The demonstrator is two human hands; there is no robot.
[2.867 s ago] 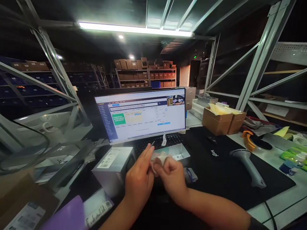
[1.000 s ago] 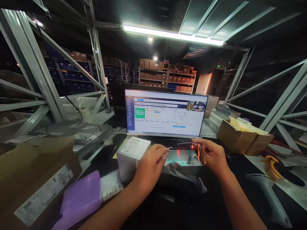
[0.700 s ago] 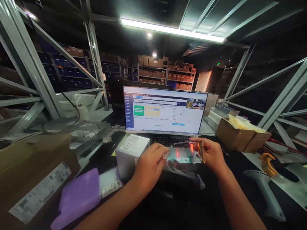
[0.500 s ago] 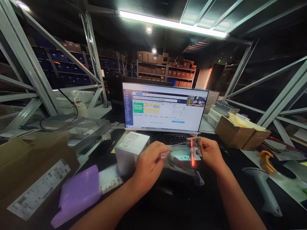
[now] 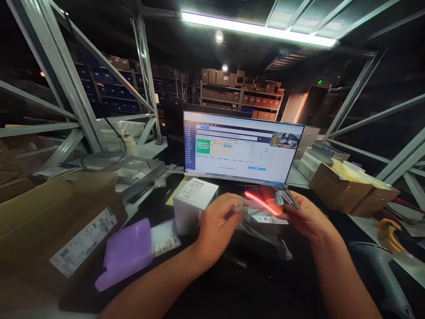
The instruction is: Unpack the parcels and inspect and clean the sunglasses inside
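Both my hands hold a shiny silver packet [image 5: 265, 212] in front of the monitor [image 5: 241, 148]. My left hand [image 5: 217, 223] pinches its left end and my right hand [image 5: 303, 217] grips its right end. A red scanner line glows across the packet. A white label shows on the packet's lower face. The keyboard [image 5: 245, 188] lies behind the packet, under the monitor. A dark object lies on the black mat beneath my hands.
A white box [image 5: 194, 201] stands left of my hands, next to a purple pouch [image 5: 126, 252] and a labelled cardboard box [image 5: 56, 226]. Brown boxes [image 5: 352, 190] with papers sit at the right. A handheld scanner [image 5: 381, 274] lies on the mat. Metal shelf struts frame both sides.
I lifted the silver packet off the desk with both hands and tilted it. The red scan line moved across it. The view shifted a little to the left.
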